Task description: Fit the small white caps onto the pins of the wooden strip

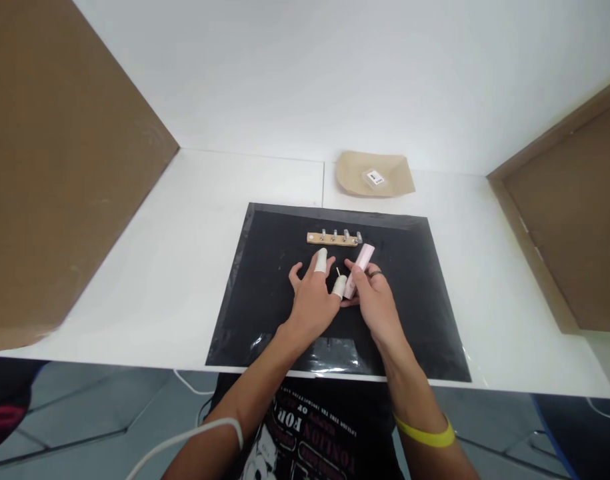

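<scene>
My right hand (377, 300) is closed around a pale pink bar-shaped object (359, 270), held tilted with its top end leaning right. White covers sit on the index finger and thumb of my left hand (312, 297). That hand's fingers are spread, and its thumb lies against or very near the bar's lower end. Close to the thumb tip is a thin white-tipped stick (338, 272); what supports it is unclear. Just beyond my hands lies a narrow wooden strip (329, 239) with several small clear upright pieces along it.
A black mat (265, 287) under a clear sheet covers the middle of the white table (185, 267). Behind it stands a brown paper tray (347, 177) holding a small clear box with a label (375, 177). Brown boards (59, 167) rise at both sides. A white cable (185, 437) crosses my left forearm.
</scene>
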### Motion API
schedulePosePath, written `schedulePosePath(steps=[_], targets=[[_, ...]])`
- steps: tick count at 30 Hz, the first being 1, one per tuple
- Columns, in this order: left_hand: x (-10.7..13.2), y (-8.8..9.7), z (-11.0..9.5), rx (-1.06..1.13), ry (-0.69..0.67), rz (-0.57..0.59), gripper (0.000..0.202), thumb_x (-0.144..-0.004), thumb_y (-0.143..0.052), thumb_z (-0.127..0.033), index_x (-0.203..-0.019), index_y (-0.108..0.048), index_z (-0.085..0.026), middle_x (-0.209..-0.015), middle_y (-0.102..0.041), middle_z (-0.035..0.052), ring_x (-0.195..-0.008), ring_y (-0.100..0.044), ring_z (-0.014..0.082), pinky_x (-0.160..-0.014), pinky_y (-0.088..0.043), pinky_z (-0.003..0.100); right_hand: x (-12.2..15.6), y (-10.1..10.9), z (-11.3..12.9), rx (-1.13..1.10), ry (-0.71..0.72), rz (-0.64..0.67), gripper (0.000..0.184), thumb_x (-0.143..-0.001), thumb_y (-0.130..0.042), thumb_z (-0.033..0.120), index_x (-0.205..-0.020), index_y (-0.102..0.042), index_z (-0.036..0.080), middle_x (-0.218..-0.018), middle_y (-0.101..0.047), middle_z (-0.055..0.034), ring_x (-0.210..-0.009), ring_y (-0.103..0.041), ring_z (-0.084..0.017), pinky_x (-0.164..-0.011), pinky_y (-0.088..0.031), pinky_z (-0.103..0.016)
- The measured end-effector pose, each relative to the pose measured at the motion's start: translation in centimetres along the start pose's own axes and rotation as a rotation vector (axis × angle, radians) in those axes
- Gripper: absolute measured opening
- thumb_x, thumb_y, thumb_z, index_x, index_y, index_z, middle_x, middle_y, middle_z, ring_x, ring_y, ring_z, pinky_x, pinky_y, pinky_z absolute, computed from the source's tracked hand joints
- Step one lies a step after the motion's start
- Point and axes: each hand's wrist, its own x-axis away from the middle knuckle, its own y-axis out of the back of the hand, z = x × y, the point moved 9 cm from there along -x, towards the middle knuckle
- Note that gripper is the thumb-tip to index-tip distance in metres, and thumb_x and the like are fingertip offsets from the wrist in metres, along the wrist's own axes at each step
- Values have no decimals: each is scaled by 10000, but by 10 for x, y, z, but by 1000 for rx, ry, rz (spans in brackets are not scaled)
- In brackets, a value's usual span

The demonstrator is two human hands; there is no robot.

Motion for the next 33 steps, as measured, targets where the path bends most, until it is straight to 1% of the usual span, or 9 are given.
schedulePosePath(steps=[3, 6, 9, 11, 14, 17, 20, 25, 33], targets=[[-1, 5, 3, -47, -40, -32, 521, -991, -543, -218, -1506, -512, -146, -1629, -514, 187, -1579, -421, 272, -1310, -127, 622, -5, 3, -2, 24, -15, 0, 580, -924, -638, 599, -1291, -639, 151, -826, -692, -19, -662, -677, -163, -512, -604, -261], [2, 6, 5, -110, -108, -4, 445, -1009, -501, -189, -1448, -569, -175, -1633, -515, 172, -1556, -452, 267, -1297, -133, 634, 3, 7, -3, 45, -12, 27, 569, -942, -621, 620, -1275, -612, 158, -1064, -758, -87, -706, -729, -155, -549, -629, -255], [4, 6, 4, -145, -166, 37, 451, -1017, -501, -193, -1464, -556, -183, -1650, -495, 162, -1580, -416, 263, -1294, -135, 639, 19, 11, -6, 41, -50, 50, 567, -934, -626, 660, -1218, -603, 170, -1318, -719, -136, -723, -748, -143, -531, -622, -236], [4, 4, 3, -148, -184, 65, 475, -1018, -498, -196, -1493, -523, -175, -1637, -514, 161, -1576, -420, 250, -1296, -131, 638, 30, 11, -10, 18, -102, 81, 584, -915, -646, 680, -1192, -597, 169, -1392, -688, -156, -712, -752, -145, -497, -605, -231], [3, 2, 2, -158, -207, 84, 499, -998, -484, -170, -1495, -527, -164, -1637, -512, 162, -1579, -414, 239, -1300, -131, 627, 41, 5, -13, 3, -141, 121, 615, -905, -655, 693, -1203, -596, 157, -1294, -732, -156, -707, -751, -158, -482, -598, -236], [2, 1, 1, -157, -209, 86, 530, -956, -494, -139, -1482, -553, -168, -1645, -502, 158, -1559, -444, 237, -1299, -149, 612, 43, -1, -15, 3, -140, 136, 640, -915, -641, 692, -1240, -608, 142, -1000, -779, -97, -694, -743, -177, -495, -603, -245], [2, 1, 2, -150, -189, 88, 529, -947, -484, -131, -1465, -579, -176, -1645, -504, 153, -1526, -489, 235, -1294, -168, 605, 41, -5, -16, -9, -142, 122, 679, -911, -641, 693, -1288, -619, 128, -754, -717, -29, -689, -740, -195, -505, -600, -245], [3, 0, 2, -150, -176, 103, 599, -889, -496, -80, -1478, -573, -161, -1660, -481, 159, -1551, -462, 245, -1293, -166, 604, 42, -7, -18, -14, -159, 117, 733, -888, -658, 701, -1338, -607, 124, -772, -719, -36, -703, -750, -210, -500, -603, -258], [5, 1, 3, -150, -201, 69, 516, -962, -488, -131, -1467, -590, -174, -1650, -498, 150, -1519, -503, 251, -1298, -184, 593, 44, 1, -19, -47, -163, 48, 754, -859, -696, 692, -1344, -609, 122, -776, -711, -31, -715, -752, -206, -507, -613, -250]])
